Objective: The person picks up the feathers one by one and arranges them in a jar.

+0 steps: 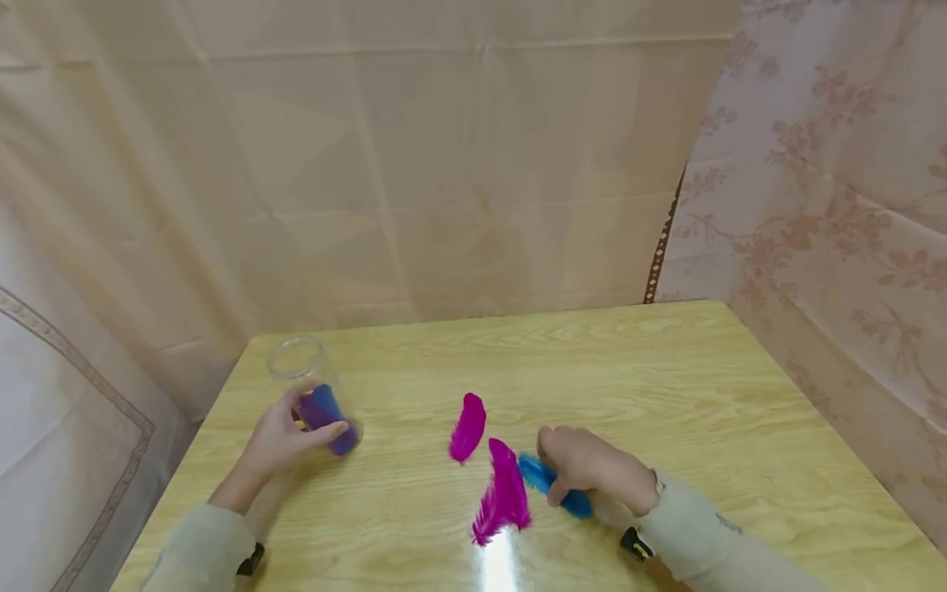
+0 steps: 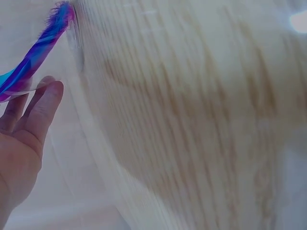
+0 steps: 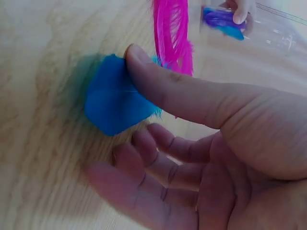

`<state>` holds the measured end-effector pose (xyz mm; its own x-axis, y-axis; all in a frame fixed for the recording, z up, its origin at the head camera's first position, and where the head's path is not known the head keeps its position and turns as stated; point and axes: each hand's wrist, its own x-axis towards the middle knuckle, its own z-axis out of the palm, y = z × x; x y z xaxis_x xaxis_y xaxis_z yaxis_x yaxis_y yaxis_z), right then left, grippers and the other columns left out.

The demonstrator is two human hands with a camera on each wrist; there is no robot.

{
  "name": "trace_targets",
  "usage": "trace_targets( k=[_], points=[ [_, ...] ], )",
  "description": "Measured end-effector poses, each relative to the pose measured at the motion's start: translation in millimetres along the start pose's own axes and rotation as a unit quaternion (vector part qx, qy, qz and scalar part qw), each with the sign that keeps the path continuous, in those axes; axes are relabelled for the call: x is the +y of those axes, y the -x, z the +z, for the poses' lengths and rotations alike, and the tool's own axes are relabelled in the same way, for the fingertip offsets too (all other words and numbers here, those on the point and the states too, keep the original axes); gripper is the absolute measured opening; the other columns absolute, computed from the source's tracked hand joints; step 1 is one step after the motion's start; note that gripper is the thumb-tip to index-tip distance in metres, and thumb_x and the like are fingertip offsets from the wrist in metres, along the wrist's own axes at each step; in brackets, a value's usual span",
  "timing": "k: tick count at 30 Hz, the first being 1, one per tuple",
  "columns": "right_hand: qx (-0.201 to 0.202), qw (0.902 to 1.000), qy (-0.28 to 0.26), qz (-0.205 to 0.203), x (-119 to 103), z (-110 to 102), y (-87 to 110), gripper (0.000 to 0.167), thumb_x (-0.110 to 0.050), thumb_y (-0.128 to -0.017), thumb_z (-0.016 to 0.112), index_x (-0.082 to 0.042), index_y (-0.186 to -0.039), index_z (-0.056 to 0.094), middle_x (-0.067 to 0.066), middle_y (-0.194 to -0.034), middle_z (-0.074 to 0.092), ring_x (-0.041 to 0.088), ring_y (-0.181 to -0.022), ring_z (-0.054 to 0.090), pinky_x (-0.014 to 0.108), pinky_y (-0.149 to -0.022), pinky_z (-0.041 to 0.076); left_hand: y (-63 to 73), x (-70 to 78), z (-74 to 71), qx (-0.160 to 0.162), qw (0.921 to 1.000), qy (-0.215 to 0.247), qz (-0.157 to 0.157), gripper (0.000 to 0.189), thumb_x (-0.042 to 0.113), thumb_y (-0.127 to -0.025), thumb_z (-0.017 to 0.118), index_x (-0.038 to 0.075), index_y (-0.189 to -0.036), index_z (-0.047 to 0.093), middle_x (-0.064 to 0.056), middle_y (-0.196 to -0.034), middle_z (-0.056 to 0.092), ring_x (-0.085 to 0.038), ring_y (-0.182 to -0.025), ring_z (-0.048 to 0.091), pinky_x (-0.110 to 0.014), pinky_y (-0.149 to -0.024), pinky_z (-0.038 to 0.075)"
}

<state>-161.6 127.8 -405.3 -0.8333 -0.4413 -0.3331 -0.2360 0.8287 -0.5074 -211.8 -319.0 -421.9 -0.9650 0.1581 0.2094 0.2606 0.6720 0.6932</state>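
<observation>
My left hand (image 1: pixel 284 432) grips a clear cylindrical jar (image 1: pixel 296 359) low on its side, at the left of the table. Blue and purple feathers (image 1: pixel 323 407) show inside the jar, and the left wrist view shows them too (image 2: pixel 36 52). My right hand (image 1: pixel 592 464) is low over a loose blue feather (image 3: pixel 112 98), thumb across it and fingers curving on its other side. A gap shows between thumb and fingertips; whether the thumb touches the feather is unclear. Left of that hand lie magenta feathers (image 1: pixel 506 485), overlapping, and a single magenta feather (image 1: pixel 468 427) farther back.
The wood-grain table (image 1: pixel 629 370) ends in front of a beige curtain (image 1: pixel 444 164). Floral cloth (image 1: pixel 836 205) hangs along the right side and white cloth (image 1: pixel 66 427) on the left. Light glares off the table's front (image 1: pixel 499 567).
</observation>
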Motion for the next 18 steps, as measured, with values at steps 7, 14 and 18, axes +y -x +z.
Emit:
trace_targets(
  k=[7,14,18],
  points=[
    [-0.014,0.9994,-0.031,0.004,4.0,-1.5,-7.2,0.033,-0.004,-0.069,0.094,-0.009,-0.081,0.063,0.000,-0.076,0.059,0.017,-0.062,0.054,0.033,-0.058,0.050,-1.1,-1.2,-0.5,0.001,0.9999,-0.004,0.009,0.071,0.028,-0.081,0.089,0.005,-0.136,0.050,-0.014,-0.103,0.062,-0.023,-0.085,0.058,-0.029,-0.068,0.050],
    [-0.046,0.9977,-0.047,0.018,4.6,-3.9,-7.9,0.028,-0.004,-0.073,0.091,-0.010,-0.078,0.064,0.000,-0.068,0.062,0.017,-0.050,0.055,0.035,-0.052,0.054,-2.3,-0.2,0.5,0.000,1.0000,-0.008,0.003,0.072,0.030,-0.080,0.089,0.007,-0.136,0.050,-0.013,-0.104,0.062,-0.025,-0.087,0.057,-0.031,-0.070,0.051],
    [-0.045,0.9976,-0.051,0.012,4.6,-2.7,-7.3,0.027,-0.004,-0.075,0.090,-0.011,-0.075,0.064,-0.001,-0.064,0.060,0.013,-0.049,0.050,0.030,-0.048,0.048,-2.4,0.5,-0.8,-0.003,0.9998,-0.017,0.000,0.073,0.031,-0.081,0.089,0.006,-0.137,0.049,-0.014,-0.105,0.062,-0.026,-0.088,0.057,-0.032,-0.071,0.051]
  ],
)
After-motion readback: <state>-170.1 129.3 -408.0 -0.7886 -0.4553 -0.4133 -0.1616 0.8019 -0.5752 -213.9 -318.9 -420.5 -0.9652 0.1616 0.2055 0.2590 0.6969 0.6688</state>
